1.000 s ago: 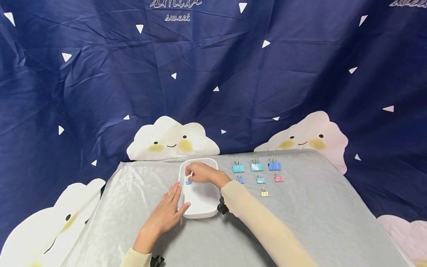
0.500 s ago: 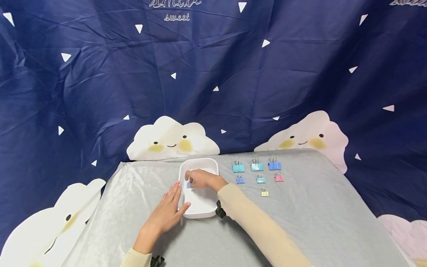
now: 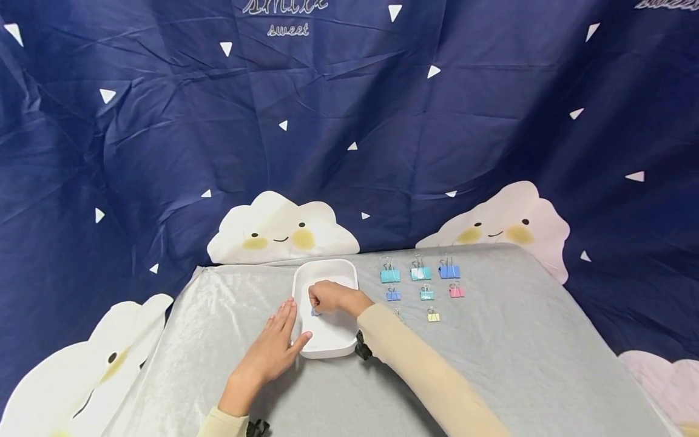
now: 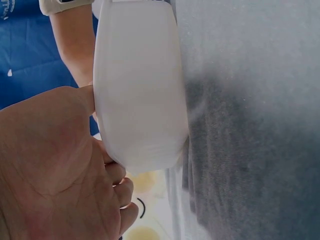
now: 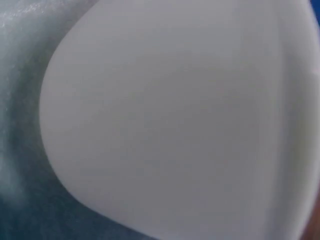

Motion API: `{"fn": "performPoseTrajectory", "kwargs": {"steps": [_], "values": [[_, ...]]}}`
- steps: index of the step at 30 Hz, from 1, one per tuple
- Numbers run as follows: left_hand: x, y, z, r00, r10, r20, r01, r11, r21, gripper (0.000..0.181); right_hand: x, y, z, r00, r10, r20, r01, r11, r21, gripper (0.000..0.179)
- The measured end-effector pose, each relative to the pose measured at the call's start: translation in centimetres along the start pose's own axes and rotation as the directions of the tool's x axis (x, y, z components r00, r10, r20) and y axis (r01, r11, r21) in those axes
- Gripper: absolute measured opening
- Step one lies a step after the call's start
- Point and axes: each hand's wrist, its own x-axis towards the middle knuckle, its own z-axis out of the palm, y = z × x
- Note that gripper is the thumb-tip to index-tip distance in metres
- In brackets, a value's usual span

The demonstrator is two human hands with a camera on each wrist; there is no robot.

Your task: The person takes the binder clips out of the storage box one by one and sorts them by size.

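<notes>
A white rectangular box with rounded corners stands on the grey cloth; its outer wall fills much of the left wrist view. My left hand rests on its left front corner, fingers stretched along the side and thumb over the front rim. Inside the box, my right hand pinches a small blue binder clip low over the floor, mostly hidden under the fingers. I cannot tell if the clip touches the floor. The right wrist view shows only the box wall, blurred.
Right of the box lie binder clips in rows: large teal, teal-and-white and blue ones at the back, smaller ones including a pink clip, and a yellow clip in front. A navy curtain hangs behind.
Inside the box, my right hand has moved toward me and lower with the blue binder clip. A small clip beside the right sleeve has come into view. The left hand stays put.
</notes>
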Motion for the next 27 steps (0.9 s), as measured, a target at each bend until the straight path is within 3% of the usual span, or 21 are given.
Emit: {"fn": "performPoseTrajectory", "kwargs": {"steps": [6, 16, 27], "values": [[-0.1, 0.0, 0.0, 1.000, -0.003, 0.001, 0.003, 1.000, -0.003, 0.083, -0.3, 0.1, 0.0, 1.000, -0.014, -0.015, 0.013, 0.999, -0.029, 0.017], [-0.1, 0.1, 0.0, 1.000, -0.005, 0.006, 0.005, 1.000, -0.004, 0.083, -1.0, 0.3, 0.0, 0.999, -0.043, -0.024, 0.043, 0.999, 0.030, 0.011], [-0.2, 0.2, -0.2, 1.000, -0.012, 0.013, 0.012, 1.000, -0.006, 0.083, -1.5, 0.9, -0.4, 0.994, -0.088, -0.064, 0.091, 0.995, 0.031, 0.010]]}}
